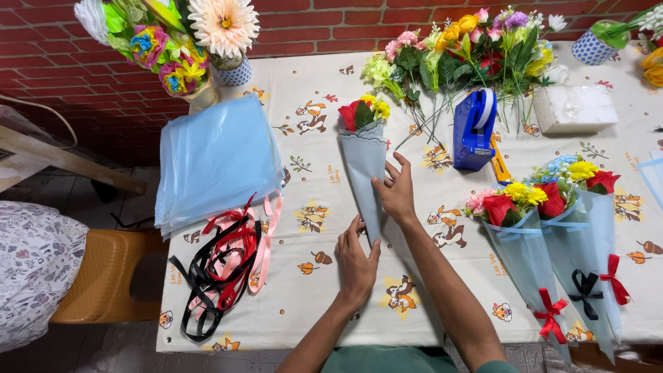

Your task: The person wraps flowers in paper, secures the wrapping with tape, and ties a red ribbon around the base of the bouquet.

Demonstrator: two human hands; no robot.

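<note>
A small bouquet (364,155), red and yellow flowers in a pale blue paper cone, lies on the patterned tablecloth (324,276) at the middle of the table. My left hand (356,261) rests by the cone's narrow tip, fingers touching it. My right hand (395,192) presses on the cone's right side, near its middle.
A stack of pale blue wrapping sheets (214,159) lies to the left, with red, black and pink ribbons (224,266) below it. A blue tape dispenser (474,131) and loose flowers (456,48) lie beyond. Finished bouquets (559,228) with bows lie at the right. A white foam block (575,108) sits far right.
</note>
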